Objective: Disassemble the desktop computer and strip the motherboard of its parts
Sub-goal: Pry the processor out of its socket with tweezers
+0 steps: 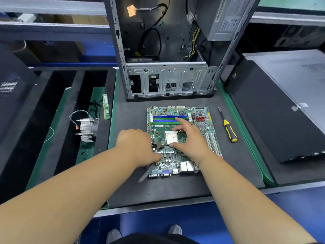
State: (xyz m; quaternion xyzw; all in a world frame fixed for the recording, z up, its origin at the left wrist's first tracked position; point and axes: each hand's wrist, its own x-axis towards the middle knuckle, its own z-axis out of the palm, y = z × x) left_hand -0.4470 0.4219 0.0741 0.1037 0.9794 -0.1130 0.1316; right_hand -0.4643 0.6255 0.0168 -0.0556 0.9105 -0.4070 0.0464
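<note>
Head view
Motherboard point(182, 138): lies flat on the dark mat point(237, 169) at the middle of the bench, its port edge toward the person and its blue and green memory slots point(169, 119) at the far end.
Processor point(171, 138): sits in its socket at the centre of the board, between the two hands.
Left hand point(136, 147): rests knuckles up on the board's left edge, fingers curled down near the socket; what they touch is hidden, so I cannot tell whether it grips anything.
Right hand point(190, 138): spread over the socket, index finger stretched toward the memory slots, thumb lying along the processor's near edge.
Computer case point(168, 50): stands open at the far edge of the mat, cables hanging inside, power supply point(223, 18) in its upper right corner.
Screwdriver point(228, 127): yellow and black, lies on the mat just right of the board.
Heatsink point(87, 129): on the left part of the bench, with its wires.
Memory stick point(106, 106): lies just beyond the heatsink.
</note>
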